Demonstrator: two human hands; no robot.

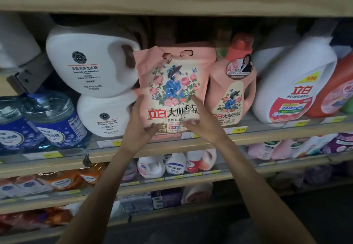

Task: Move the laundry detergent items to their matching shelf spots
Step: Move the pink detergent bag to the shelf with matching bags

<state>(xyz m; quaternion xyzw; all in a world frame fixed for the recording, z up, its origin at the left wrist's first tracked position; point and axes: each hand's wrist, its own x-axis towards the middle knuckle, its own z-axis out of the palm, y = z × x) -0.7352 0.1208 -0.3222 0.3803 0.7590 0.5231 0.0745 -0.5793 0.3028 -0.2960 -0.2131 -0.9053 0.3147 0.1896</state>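
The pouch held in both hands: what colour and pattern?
Salmon pink pouch with a rose-and-figure illustration; head view.

Both hands — left hand (140, 121), right hand (203, 123) — grip a floral pink detergent pouch (172, 85) upright on the wooden shelf (257, 138), just beside a matching pink plastic bottle (232, 83).

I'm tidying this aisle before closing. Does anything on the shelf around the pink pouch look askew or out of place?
Yes. Left of the pink pouch, which the left hand and right hand grip low down, the upper white jug sits tilted on top of the lower white jug. The pink bottle stands upright.
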